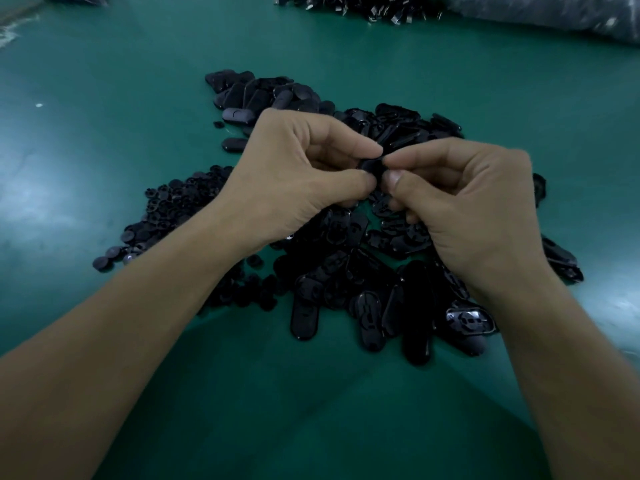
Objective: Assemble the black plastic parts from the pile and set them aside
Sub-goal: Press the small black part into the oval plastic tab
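Now in hand: we see one small black part (372,167), raised over the middle of the heap and pinched from both sides.
Left hand (294,174): thumb and forefinger curled onto the part's left end.
Right hand (464,202): thumb and forefinger nipping its right end, other fingers tucked.
Oval pile (346,271): we find it spread beneath both wrists on the green table (104,133).
Round pieces (180,209): heaped left of the ovals, touching them.
Far group (263,95): ovals lying beyond the left hand.
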`<state>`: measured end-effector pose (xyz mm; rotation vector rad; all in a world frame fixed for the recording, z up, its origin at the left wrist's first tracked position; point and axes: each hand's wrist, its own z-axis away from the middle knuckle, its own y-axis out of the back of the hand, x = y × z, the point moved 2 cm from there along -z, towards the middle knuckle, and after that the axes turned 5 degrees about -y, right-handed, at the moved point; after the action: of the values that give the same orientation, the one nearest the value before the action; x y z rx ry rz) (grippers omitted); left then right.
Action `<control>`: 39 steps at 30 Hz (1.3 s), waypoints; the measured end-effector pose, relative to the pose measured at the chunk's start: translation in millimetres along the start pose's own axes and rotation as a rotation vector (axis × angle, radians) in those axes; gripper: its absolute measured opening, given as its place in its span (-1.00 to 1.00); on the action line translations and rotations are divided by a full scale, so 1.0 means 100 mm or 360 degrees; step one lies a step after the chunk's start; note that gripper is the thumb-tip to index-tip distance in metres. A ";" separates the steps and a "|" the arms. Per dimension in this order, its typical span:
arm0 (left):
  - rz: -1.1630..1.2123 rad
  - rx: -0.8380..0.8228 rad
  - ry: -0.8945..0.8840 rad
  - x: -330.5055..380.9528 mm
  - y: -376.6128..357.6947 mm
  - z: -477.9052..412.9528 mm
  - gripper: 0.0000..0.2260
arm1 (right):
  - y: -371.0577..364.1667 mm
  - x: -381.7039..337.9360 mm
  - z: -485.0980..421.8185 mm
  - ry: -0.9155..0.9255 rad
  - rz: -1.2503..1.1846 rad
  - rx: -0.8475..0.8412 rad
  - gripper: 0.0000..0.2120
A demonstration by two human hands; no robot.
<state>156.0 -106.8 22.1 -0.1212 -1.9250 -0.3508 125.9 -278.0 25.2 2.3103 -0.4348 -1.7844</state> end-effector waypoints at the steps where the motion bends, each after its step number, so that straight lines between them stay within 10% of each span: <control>1: -0.0023 -0.0003 -0.0007 0.00 0.00 0.00 -0.79 | 0.00 0.00 0.00 0.0009 0.0031 0.0003 -0.77; 19: -0.0843 -0.0090 -0.0299 -0.05 -0.04 0.04 -0.85 | -0.09 0.02 0.07 0.0137 0.0530 -0.0092 -0.73; 39: 0.0053 -0.0092 0.0254 -0.05 0.01 -0.01 -0.85 | 0.00 0.09 0.00 -0.0136 -0.0026 -0.0136 -0.87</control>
<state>159.7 -105.5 17.8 -0.1586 -1.7538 -0.3828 127.9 -281.0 17.3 2.1931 -0.3463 -1.8766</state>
